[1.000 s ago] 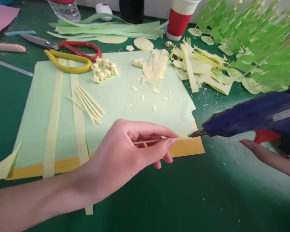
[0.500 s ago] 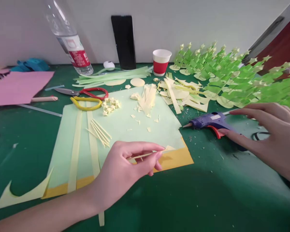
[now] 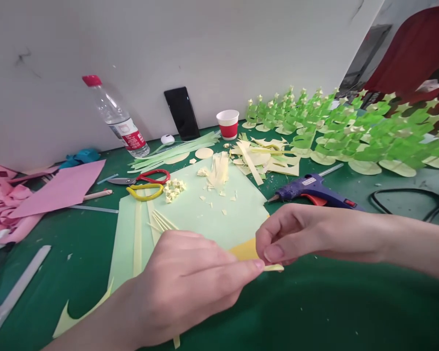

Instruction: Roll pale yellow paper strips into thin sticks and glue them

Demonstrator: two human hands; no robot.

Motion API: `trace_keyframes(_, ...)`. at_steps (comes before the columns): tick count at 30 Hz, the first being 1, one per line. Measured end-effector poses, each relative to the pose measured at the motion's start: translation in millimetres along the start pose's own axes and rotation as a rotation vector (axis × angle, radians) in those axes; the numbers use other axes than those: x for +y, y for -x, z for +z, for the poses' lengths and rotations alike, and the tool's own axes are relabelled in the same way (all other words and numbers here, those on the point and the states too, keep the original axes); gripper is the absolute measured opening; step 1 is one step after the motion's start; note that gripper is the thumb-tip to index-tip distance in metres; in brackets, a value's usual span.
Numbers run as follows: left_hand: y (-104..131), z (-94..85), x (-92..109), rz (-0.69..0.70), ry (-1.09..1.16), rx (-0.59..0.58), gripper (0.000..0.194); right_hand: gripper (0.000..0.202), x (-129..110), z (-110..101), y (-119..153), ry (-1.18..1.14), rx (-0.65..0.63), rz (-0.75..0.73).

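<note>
My left hand point(image 3: 201, 282) is closed in a pinch on a thin pale-yellow rolled paper strip point(image 3: 275, 268), whose end sticks out to the right past the fingertips. Curled in from the right, my right hand point(image 3: 296, 239) has thumb and fingers closed at the same strip, just above its protruding end; the fingers hide the exact contact. Under and behind the hands lies a pale green sheet point(image 3: 190, 209) with an orange edge. Several thin rolled paper sticks point(image 3: 163, 220) rest on it, near a cluster of small folded paper stars point(image 3: 174, 189).
Beyond the right hand lies a blue glue gun point(image 3: 307, 189) with a black cable point(image 3: 406, 192). Scissors point(image 3: 144, 185), paper scraps point(image 3: 267, 156), a cup point(image 3: 228, 126), a phone point(image 3: 183, 114) and a bottle point(image 3: 122, 122) stand or lie farther back. Green paper plants point(image 3: 351, 129) fill the right rear.
My right hand has left the glue gun and come left to the paper strip in my left hand. My left hand has turned over. The view has tilted up and shifted.
</note>
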State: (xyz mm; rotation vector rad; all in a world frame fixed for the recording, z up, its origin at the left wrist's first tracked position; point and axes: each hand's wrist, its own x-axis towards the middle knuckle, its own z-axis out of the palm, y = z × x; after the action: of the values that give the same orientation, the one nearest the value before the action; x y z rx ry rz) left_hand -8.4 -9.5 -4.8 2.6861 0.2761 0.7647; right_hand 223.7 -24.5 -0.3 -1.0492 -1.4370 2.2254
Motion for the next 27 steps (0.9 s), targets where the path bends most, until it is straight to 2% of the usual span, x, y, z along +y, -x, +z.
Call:
trace_keyframes(4,-11.0,-5.8,6.9,0.006,-0.035,-0.050,0.014,0.008,-2.0,1.4,0.9,-0.045,-0.032,0.016)
trace_keyframes(5,-13.3,-6.2,7.8,-0.002,-0.054,-0.074,0.014,0.007,-1.8,1.1,0.9,-0.047,-0.034,0.019)
trace_keyframes(11,-14.8,-3.5,5.9,0.036,-0.081,0.013,0.014,0.005,2.5,-2.7,-1.9,-0.095,-0.067,0.038)
trace_keyframes(16,-13.2,-4.7,3.7,-0.008,-0.065,-0.029,0.012,0.002,0.3,-3.8,-6.0,-0.103,-0.081,0.054)
trace_keyframes(18,-12.9,-5.0,0.3,0.037,0.000,-0.014,0.013,0.004,-1.2,-3.5,-7.1,-0.085,-0.067,0.061)
trace_keyframes(21,-15.1,-5.6,-5.3,0.020,0.068,-0.060,0.012,0.007,-2.2,-2.4,-6.9,-0.031,-0.063,0.060)
trace_keyframes(23,-18.8,-7.0,-7.2,0.001,0.089,-0.134,0.012,0.009,-2.8,-1.5,-5.9,0.020,-0.068,0.059)
trace_keyframes(27,-26.7,-10.5,-7.0,-0.099,0.147,-0.260,0.022,0.009,-5.6,-0.4,-5.9,0.136,-0.036,0.084)
